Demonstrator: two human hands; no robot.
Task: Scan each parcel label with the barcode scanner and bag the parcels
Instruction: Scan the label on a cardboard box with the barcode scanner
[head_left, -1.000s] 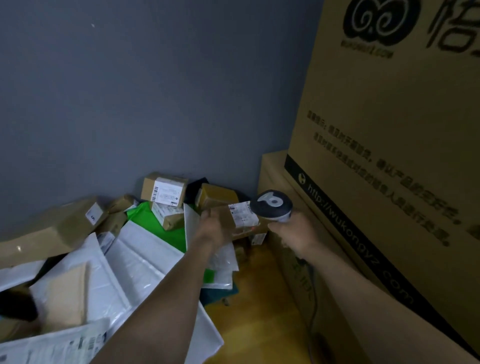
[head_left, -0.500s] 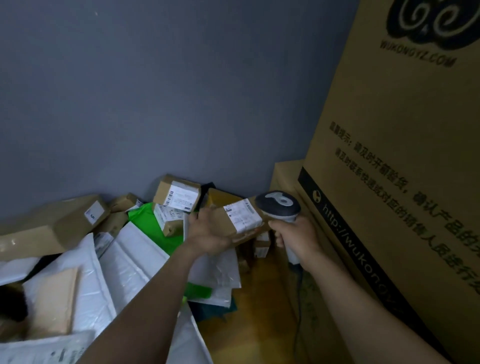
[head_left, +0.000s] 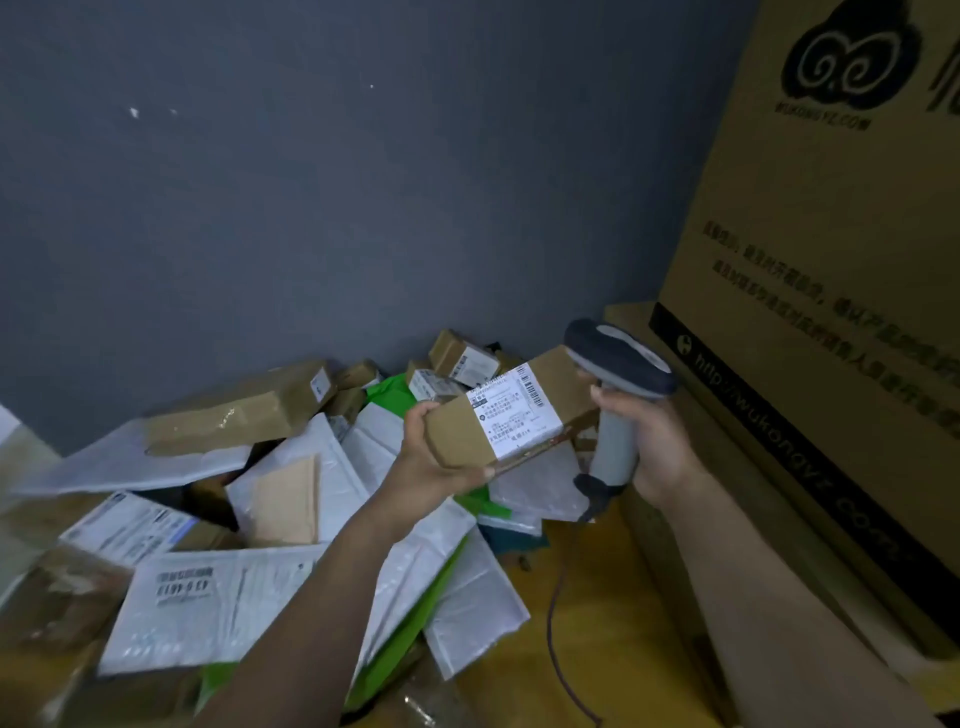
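Nearest, a white mailer (head_left: 208, 603) lies barcode-up on a loose heap of parcels (head_left: 332, 467) spread over the wooden floor (head_left: 587, 623), and none of them looks bagged. Just beyond, the left hand (head_left: 431, 462) has its grip clamped round the near end of a small brown box (head_left: 462, 434). The box is held off the heap with its white label (head_left: 514, 413) facing up. The right hand (head_left: 665, 441) has its grip wrapped round the handle of the barcode scanner (head_left: 618, 358), whose head sits just beside the box's far end, and its cable (head_left: 553, 613) trails to the floor. I judge this parcel is mid-scan, though whether it has read cannot be told. Farther off, more boxes (head_left: 462, 358) wait against the grey wall (head_left: 363, 208) beside large cartons (head_left: 831, 312). No bag can be made out, so most of the scanning and all of the bagging seem left.
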